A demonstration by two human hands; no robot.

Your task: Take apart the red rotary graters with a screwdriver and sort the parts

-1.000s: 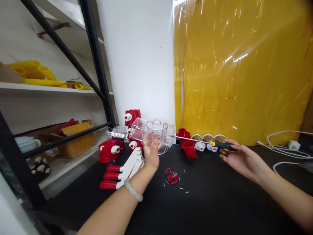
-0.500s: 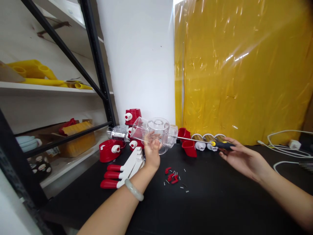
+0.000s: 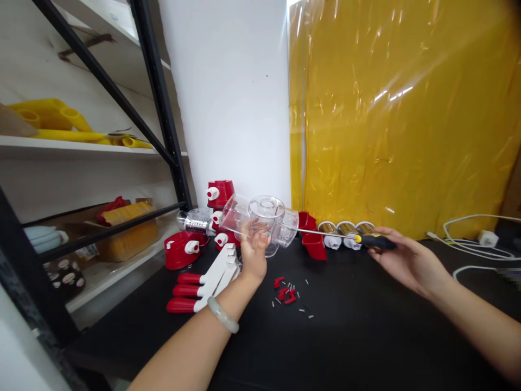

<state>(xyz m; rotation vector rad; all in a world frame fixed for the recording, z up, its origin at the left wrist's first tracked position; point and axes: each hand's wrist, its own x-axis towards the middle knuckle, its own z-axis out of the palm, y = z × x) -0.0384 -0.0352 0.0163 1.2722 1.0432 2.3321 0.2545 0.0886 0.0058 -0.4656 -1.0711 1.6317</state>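
Observation:
My left hand (image 3: 254,247) is closed round a clear plastic housing (image 3: 266,209) with tube-like openings, held above the black table. In my right hand (image 3: 401,260) is a screwdriver (image 3: 376,241) with a black and yellow handle. Its long shaft points left, and the tip is at the right-hand opening of the housing; whether it touches cannot be made out. Below my hands lie small red plastic parts (image 3: 287,294) and several tiny metal pins (image 3: 302,310). White arms with red handles (image 3: 191,291) rest beside my left forearm.
Red bases (image 3: 181,251) with white knobs stand at the back left, some stacked. Red hoppers (image 3: 313,245) and grater drums (image 3: 330,234) line the back edge. White cables (image 3: 468,239) lie at right. A metal shelf frame (image 3: 163,98) rises at left.
The clear housing has shifted slightly right and turned a little in my left hand. My right hand and the screwdriver have moved a little to the right.

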